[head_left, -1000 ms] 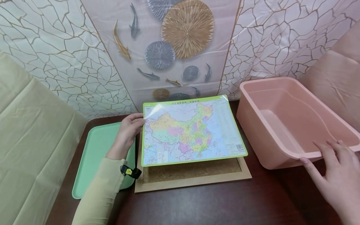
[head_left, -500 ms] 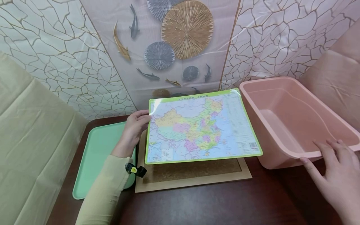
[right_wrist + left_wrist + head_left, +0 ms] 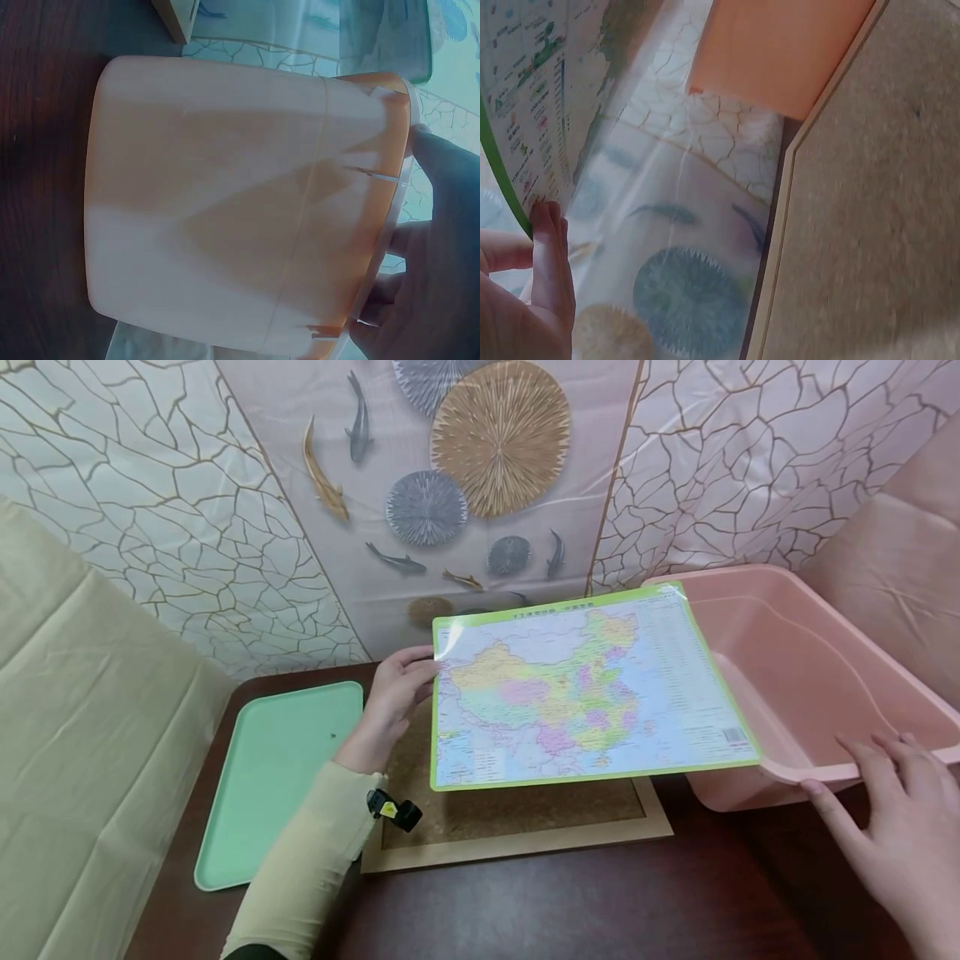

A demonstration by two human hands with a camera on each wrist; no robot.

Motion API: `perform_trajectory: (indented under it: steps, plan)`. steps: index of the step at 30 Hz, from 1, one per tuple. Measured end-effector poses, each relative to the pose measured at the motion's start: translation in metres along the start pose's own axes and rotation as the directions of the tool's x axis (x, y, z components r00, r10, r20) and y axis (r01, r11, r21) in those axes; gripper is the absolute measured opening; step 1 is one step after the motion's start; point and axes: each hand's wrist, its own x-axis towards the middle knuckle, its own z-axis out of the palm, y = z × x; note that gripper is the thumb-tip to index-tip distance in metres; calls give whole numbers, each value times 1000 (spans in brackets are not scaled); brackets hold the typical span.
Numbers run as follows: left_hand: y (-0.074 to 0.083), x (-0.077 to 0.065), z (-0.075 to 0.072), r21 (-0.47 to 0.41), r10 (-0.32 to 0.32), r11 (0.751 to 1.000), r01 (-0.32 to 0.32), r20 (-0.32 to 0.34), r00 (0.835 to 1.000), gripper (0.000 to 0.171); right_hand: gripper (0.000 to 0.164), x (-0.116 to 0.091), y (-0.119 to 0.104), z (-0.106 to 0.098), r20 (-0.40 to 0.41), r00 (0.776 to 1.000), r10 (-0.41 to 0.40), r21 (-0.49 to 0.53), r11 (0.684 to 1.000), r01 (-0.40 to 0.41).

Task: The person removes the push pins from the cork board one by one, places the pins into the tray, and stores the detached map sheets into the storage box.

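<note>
My left hand (image 3: 393, 697) pinches the left edge of a thin, glossy map sheet (image 3: 558, 693) with a green border. The sheet is held up, tilted, over a wood-framed brown board (image 3: 517, 817); its right end overlaps the pink plastic bin (image 3: 723, 792) in the head view. From the left wrist, the sheet's printed back (image 3: 536, 112) shows between thumb and fingers. My right hand (image 3: 900, 827) grips the bin's near rim, fingers over the inner side and thumb outside. In the right wrist view the bin's outer wall (image 3: 210, 187) faces the camera.
A light green tray (image 3: 273, 768) lies on the dark table (image 3: 540, 910) at the left, beside the framed board. Behind the table hangs a patterned cloth (image 3: 480, 452) with fish and round motifs. Beige cloth (image 3: 82, 718) covers the left side.
My left hand has carried the map sheet to the right and slightly up, from over the framed board until it overlaps the bin. My right hand stays on the bin's rim.
</note>
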Motion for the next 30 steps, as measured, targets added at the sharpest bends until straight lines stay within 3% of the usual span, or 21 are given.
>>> perform_trajectory:
  steps: [14, 30]
  plan:
    - [-2, 7, 47, -53, 15, 998, -15, 1, 1000, 38, 77, 0, 1, 2, 6, 1000, -5, -8, 1000, 5]
    - [4, 9, 76, -74, 14, 997, -12, 34, 999, 38, 86, 1, 2, 4, -26, 999, -29, 37, 999, 30]
